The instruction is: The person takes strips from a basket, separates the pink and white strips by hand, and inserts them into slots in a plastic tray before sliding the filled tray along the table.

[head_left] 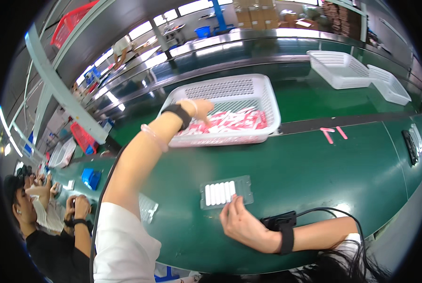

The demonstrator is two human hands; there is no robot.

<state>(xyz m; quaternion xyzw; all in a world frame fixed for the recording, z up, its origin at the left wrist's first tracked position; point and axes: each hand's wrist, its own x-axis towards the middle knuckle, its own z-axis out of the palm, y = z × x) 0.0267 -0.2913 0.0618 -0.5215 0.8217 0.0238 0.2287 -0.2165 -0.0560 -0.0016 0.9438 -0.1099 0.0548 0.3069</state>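
Observation:
My left hand (199,109) reaches over the near left part of a white perforated plastic basket (274,106), above a heap of pink-and-white sticks (239,120). Its thumb and fingers look apart, with nothing visible between them. On the green worktop, a clear plastic tray (244,183) holds a row of several white sticks (219,192). My right hand (246,226) is at the tray's near right side. Its bent fingertips are closed at the lower end of the rightmost white stick. The exact contact is partly hidden by the fingers.
Loose pink strips (341,133) lie at the right. Two white baskets (340,70) stand at the far right. Another clear tray (147,208) lies beside my left sleeve. A blue object (91,178) and a co-worker in black (55,250) are at the left. A cable (331,210) runs by my right wrist.

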